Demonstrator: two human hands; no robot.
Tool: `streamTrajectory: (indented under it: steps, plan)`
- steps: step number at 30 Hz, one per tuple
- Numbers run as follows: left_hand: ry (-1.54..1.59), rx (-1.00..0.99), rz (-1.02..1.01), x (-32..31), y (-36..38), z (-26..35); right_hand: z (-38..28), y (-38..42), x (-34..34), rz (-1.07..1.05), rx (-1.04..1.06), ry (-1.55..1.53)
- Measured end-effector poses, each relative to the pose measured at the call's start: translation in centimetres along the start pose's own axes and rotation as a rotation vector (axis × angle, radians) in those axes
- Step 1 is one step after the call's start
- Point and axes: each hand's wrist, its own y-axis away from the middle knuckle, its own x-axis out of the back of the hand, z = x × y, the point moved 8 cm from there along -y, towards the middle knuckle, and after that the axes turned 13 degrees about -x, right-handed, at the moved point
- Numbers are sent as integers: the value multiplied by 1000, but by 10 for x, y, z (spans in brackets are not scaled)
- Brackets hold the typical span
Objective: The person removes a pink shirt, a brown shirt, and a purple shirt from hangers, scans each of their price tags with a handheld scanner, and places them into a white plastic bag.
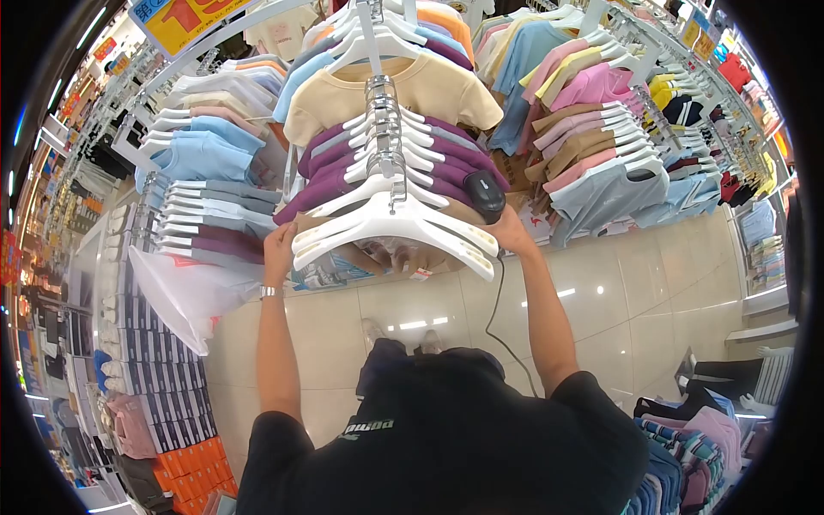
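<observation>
My left hand [279, 249] is at the left end of the hanging row, its fingers closed on the edge of a brown shirt [298, 221]. In my right hand [510, 232] is a black corded garment steamer [486, 196], held upright against the right side of the shirts. Its cord [494, 319] drops toward the floor. Between my hands, bare white hangers [390, 220] hang at the front of the rail. Behind them come purple shirts [333, 183] and a cream shirt [400, 86]. Hangers partly hide the brown shirt.
Side racks hold blue shirts [199, 157] on the left and grey shirts [608, 199] on the right. A translucent plastic bag [176, 296] hangs at left. Stacked orange boxes [194, 474] stand lower left. Folded clothes [678, 455] lie lower right. Shiny tile floor [592, 318] surrounds my feet.
</observation>
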Motion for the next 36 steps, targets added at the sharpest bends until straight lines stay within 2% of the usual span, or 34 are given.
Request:
streamTrajectory:
  steps: [2,5,6,9,11,12,15,16,23,24,28,31,32,36]
  plan:
    - [214,59,73,-9,7,-44,-6,6,-2,-3,-61,-5]
    - [227,-98,68,-30,23,-54,-20,14,-6,-29,-97,-78]
    - [132,-103,47,-36,29,-53,-25,18,-6,-36,-180,-76]
    - [153,47,159,-64,51,-62,13,-2,-19,-37,-35,-111]
    - [259,208,29,-91,63,-53,15,1,-22,-50,-52,-220]
    - [273,198,-5,-99,67,-46,19,4,-21,-52,-152,-200]
    - [355,213,-98,-120,73,-17,21,11,-14,-44,-249,-210]
    - [388,225,-126,-127,76,-7,19,13,-11,-17,-171,-213]
    - [482,153,-202,-161,83,46,68,10,-5,-8,-191,-633]
    - [399,126,-234,-163,84,48,84,8,-5,-35,-230,-552]
    - [446,173,-297,-181,93,62,104,21,3,3,-294,-578]
    - [427,200,-323,-191,101,66,130,34,13,99,-390,-524]
    - [438,202,-336,-199,105,58,138,41,20,189,-374,-570]
    - [375,159,-389,-205,116,67,157,73,25,151,-433,-554]
